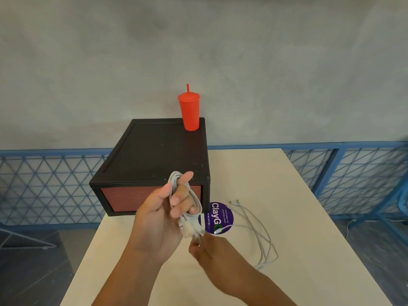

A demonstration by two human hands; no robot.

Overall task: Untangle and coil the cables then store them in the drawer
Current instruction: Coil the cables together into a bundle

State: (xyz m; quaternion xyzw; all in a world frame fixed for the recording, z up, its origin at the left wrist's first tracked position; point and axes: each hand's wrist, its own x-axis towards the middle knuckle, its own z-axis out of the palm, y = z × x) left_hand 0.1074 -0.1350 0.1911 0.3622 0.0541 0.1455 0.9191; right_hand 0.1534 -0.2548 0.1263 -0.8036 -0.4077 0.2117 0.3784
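My left hand (161,219) is raised above the table, fingers closed around a coiled white cable (176,186) looped over them. The coil's loose end with its plugs hangs down at the bottom. My right hand (209,250) pinches that loose end just below the coil. A second white cable (262,239) lies uncoiled in loose loops on the table (309,272) to the right of my hands. The black drawer box (154,155) with a reddish-brown drawer front (123,197) stands at the table's far left, its drawer closed.
A red tumbler with a straw (189,111) stands on the box's back right corner. A round purple sticker (218,217) is on the tabletop beside the box. A blue lattice railing (353,173) runs behind the table, before a grey wall.
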